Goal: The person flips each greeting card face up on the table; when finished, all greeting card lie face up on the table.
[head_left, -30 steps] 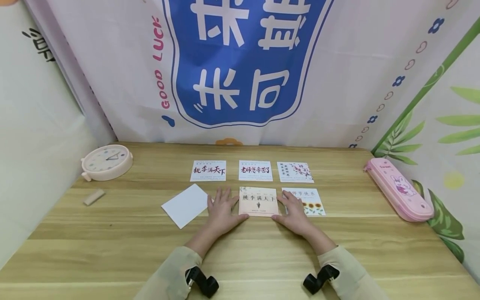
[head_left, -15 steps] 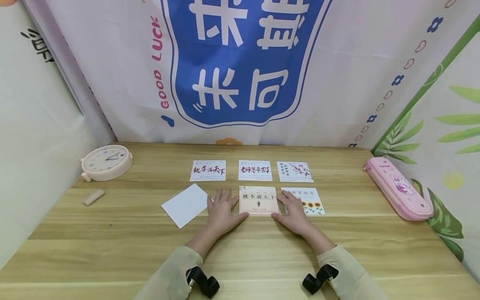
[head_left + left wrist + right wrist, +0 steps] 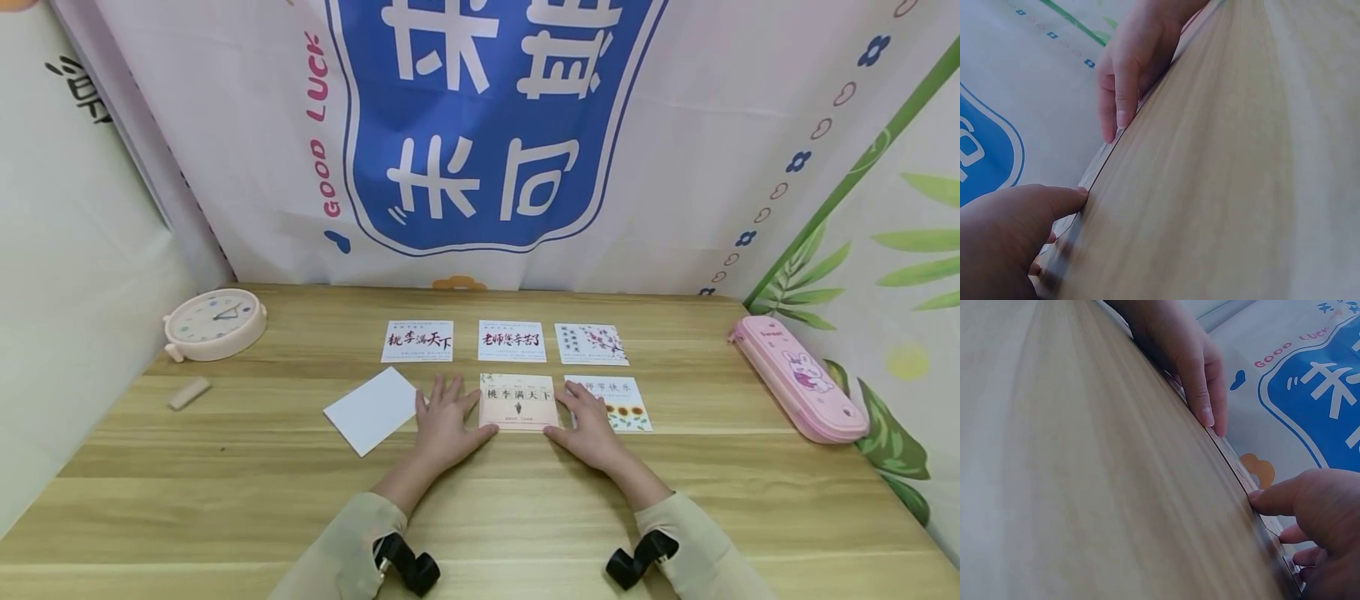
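Note:
A cream card [image 3: 517, 402] with a row of black characters lies flat on the table between the two hands. My left hand [image 3: 444, 425] rests with spread fingers along its left side, the thumb at the lower left corner. On the other side my right hand [image 3: 592, 432] mirrors this, thumb at the lower right corner, its fingers overlapping a sunflower card [image 3: 630, 408]. A blank white card [image 3: 371, 411], turned at an angle, reaches the left hand's fingers. From the left wrist view, the left thumb [image 3: 1072, 199] meets the card's near edge, which appears very thin.
Behind lie a card with red lettering [image 3: 417, 342], a second red-lettered card [image 3: 512, 342] and a blossom card [image 3: 591, 344]. A pink clock [image 3: 215, 325] and a small wooden block [image 3: 188, 394] are at left. At right lies a pink pencil case [image 3: 798, 379].

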### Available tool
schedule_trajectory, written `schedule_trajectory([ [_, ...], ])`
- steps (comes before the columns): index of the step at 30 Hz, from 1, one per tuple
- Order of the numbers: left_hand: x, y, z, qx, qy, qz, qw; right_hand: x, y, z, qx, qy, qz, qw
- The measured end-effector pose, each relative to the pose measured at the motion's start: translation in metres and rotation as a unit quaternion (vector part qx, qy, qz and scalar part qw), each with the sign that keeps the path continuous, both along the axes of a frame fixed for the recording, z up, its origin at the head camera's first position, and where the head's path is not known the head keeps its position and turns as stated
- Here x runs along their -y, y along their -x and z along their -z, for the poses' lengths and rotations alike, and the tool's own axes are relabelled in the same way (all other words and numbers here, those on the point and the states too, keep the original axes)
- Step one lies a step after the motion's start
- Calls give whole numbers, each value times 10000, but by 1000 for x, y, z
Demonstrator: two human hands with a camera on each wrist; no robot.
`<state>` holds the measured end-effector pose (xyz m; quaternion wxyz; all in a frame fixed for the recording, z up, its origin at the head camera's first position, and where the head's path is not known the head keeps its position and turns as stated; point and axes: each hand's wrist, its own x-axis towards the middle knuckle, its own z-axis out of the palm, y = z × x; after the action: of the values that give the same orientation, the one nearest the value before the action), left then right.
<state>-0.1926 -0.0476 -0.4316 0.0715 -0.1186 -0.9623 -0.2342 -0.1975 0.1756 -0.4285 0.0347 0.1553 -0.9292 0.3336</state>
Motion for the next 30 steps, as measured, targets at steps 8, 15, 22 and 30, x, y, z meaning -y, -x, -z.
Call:
schedule_trajectory([
  [8,-1,0,0,-12,9,-32,10000,0,0,-1,-54,43,3,10000],
  [15,-1,0,1,2,27,-54,10000,0,0,0,-51,44,9,10000],
  [22,-2,1,2,-104,18,-47,9999,-1,-1,-1,12,102,8,9999],
  [30,7,1,-7,-702,-260,-73,9972,0,1,-7,-168,305,-6,9994],
])
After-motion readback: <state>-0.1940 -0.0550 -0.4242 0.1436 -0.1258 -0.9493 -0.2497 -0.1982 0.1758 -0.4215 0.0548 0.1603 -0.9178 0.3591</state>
